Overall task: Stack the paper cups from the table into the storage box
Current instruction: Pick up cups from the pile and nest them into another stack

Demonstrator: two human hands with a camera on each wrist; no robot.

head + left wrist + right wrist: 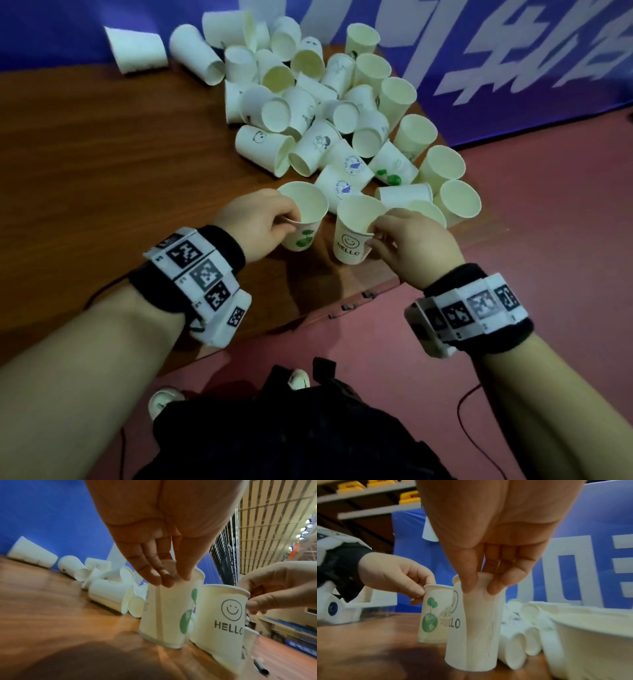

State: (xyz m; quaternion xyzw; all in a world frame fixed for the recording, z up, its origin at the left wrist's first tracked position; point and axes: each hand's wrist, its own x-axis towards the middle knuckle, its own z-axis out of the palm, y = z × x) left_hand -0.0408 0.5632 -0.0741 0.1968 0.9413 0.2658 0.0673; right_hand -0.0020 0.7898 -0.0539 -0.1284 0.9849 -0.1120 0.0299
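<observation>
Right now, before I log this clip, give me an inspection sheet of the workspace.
Surface: brown wooden table, cups heaped near its right edge.
Job's things: green tree cup and HELLO cup stand upright side by side; pile of paper cups behind them, most on their sides, some upright; storage box not seen.
Clutter: pen at the table edge.
Grippers: left hand pinches the green tree cup's rim; right hand pinches the HELLO cup's rim.
Cables: thin cable on the red floor.
Surroundings: blue banner behind the table; shelves with yellow items.
</observation>
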